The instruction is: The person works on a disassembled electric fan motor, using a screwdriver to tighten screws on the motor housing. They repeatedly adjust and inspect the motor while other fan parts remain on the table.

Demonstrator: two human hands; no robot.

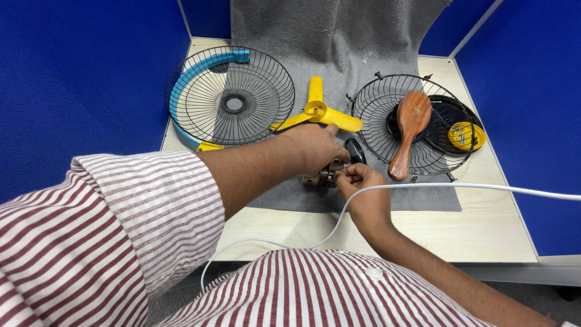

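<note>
My left hand (315,145) lies over a small fan motor (321,177) on the grey mat (339,54), gripping it from above. My right hand (358,179) pinches a part at the motor's right side, next to a black piece (356,149). A white cord (484,189) runs from the right edge across my right wrist and down over the table's front edge. A yellow three-blade fan propeller (316,111) lies just behind my hands.
A wire fan guard with a blue and yellow rim (230,97) lies at the left. Another wire guard (411,124) at the right holds a wooden brush (408,130), a black cover and a yellow cap (466,135). Blue partition walls (72,85) enclose the wooden table (484,230).
</note>
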